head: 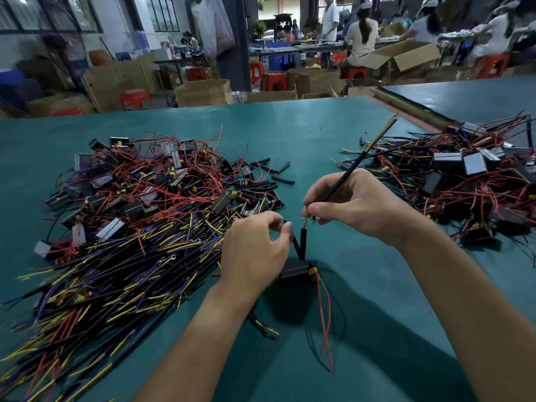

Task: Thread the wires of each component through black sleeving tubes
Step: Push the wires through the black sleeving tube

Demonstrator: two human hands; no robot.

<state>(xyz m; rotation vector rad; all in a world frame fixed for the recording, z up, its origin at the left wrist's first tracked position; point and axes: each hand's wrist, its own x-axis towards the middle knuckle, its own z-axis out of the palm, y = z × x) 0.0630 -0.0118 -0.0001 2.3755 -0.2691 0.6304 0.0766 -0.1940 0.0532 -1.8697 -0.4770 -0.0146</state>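
Component (293, 273) bears two short tubes (303, 239); left hand (255, 250) pinches one, right hand (356, 204) pinches one long tube (348, 175).

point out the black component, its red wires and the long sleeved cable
black component (293, 272), head view, top face
red wires (327, 314), head view, mid strand
sleeved cable (348, 173), head view, black tube part
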